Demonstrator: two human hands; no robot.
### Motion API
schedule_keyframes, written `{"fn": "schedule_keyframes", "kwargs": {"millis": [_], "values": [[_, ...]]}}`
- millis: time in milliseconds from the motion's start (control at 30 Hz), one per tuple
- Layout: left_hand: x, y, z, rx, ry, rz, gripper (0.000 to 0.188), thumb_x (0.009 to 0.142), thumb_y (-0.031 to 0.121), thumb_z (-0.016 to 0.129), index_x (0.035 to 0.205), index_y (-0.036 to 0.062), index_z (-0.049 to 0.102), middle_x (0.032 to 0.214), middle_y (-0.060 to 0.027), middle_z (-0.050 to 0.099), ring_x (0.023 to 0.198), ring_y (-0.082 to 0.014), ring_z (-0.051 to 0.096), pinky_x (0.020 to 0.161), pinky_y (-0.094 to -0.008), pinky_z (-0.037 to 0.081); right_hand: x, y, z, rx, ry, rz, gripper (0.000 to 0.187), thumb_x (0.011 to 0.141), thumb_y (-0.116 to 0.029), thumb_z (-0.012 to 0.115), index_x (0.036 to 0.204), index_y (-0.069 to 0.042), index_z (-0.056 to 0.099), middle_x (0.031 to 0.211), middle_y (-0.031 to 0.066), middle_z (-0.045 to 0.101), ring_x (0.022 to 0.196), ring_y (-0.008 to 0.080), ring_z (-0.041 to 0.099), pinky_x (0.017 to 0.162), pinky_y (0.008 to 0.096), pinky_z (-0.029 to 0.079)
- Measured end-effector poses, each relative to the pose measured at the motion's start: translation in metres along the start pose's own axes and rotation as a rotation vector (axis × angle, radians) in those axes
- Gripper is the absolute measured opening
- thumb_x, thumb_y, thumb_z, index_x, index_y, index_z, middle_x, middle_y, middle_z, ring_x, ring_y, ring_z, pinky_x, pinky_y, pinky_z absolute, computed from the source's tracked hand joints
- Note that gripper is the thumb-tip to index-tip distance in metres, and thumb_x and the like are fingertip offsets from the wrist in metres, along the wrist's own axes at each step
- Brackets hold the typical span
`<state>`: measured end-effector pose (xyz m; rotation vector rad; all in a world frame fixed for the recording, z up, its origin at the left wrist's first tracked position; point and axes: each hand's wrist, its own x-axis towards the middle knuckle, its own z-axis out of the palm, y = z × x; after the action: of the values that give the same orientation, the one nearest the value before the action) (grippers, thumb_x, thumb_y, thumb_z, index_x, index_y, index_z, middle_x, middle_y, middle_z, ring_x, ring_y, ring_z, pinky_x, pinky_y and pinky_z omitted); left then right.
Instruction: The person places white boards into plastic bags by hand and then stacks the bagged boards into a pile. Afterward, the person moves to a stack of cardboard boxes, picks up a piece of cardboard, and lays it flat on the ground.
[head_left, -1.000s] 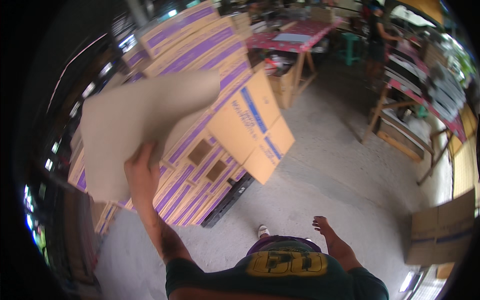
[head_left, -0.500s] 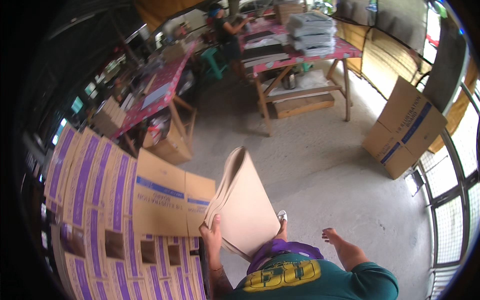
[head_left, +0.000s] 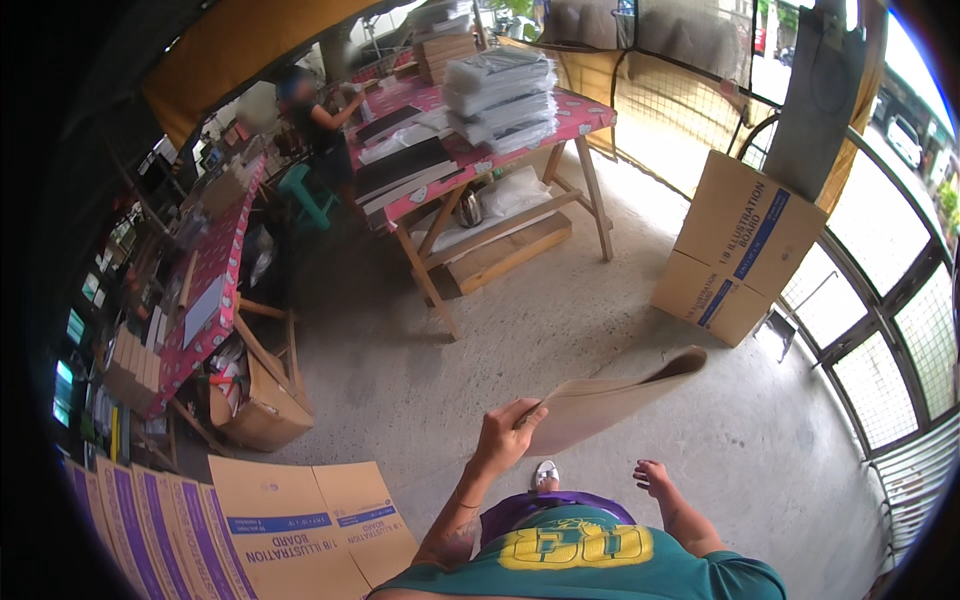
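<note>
My left hand [head_left: 507, 432] is closed on the near left edge of a bent brown cardboard sheet [head_left: 605, 402]. The cardboard sticks out to the right in front of me, and its far end curls over into a rounded fold. My right hand [head_left: 652, 476] hangs at my right side, apart from the cardboard. It holds nothing, and its fingers are loosely spread.
Flattened printed cartons [head_left: 300, 520] and purple-striped boxes [head_left: 165, 520] stand at lower left. A pink-covered table [head_left: 575, 122] bears plastic-wrapped stacks [head_left: 500, 100]; a person [head_left: 325, 130] works behind it. Another carton [head_left: 740, 245] leans near the right fence. A second pink table [head_left: 225, 270] stands left.
My left hand has swung the cardboard rightward, from upright beside the cartons to lying nearly level before me. The view has turned right, and the carton stacks have dropped lower in it.
</note>
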<state>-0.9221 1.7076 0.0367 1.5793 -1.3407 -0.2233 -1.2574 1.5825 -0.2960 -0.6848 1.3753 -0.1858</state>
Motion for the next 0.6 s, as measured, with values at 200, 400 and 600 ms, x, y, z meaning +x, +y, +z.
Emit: {"fn": "schedule_keyframes", "kwargs": {"millis": [200, 400, 600], "values": [[0.051, -0.022, 0.040, -0.137, -0.332, 0.170, 0.014, 0.080, 0.004, 0.066, 0.093, 0.0033, 0.062, 0.079, -0.0139, 0.064, 0.067, -0.0283, 0.064, 0.057, -0.0346, 0.050, 0.030, -0.063, 0.033, 0.084, 0.137, -0.179, 0.058, 0.084, -0.028, 0.061, 0.136, -0.018, 0.036, 0.122, 0.0085, 0.053, 0.103, 0.0259, 0.057, 0.085, 0.0466, 0.044], [0.111, -0.061, 0.102, -0.186, -0.453, 0.254, 0.020, 0.075, 0.001, 0.067, 0.094, 0.0008, 0.061, 0.082, -0.0157, 0.064, 0.073, -0.0340, 0.063, 0.062, -0.0380, 0.051, 0.133, -0.076, -0.017, 0.119, -0.088, -0.418, 0.044, 0.085, -0.036, 0.061, 0.124, -0.017, 0.050, 0.119, 0.0048, 0.056, 0.109, 0.0219, 0.052, 0.088, 0.0483, 0.042], [0.215, -0.093, 0.128, -0.140, -0.390, -0.002, 0.013, 0.085, 0.011, 0.066, 0.090, -0.0008, 0.064, 0.079, -0.0126, 0.065, 0.066, -0.0263, 0.065, 0.059, -0.0332, 0.050, 0.162, -0.249, 0.019, 0.023, -0.101, -0.198, 0.045, 0.081, -0.032, 0.064, 0.120, -0.016, 0.049, 0.114, 0.0039, 0.055, 0.106, 0.0239, 0.052, 0.081, 0.0448, 0.043]]}}
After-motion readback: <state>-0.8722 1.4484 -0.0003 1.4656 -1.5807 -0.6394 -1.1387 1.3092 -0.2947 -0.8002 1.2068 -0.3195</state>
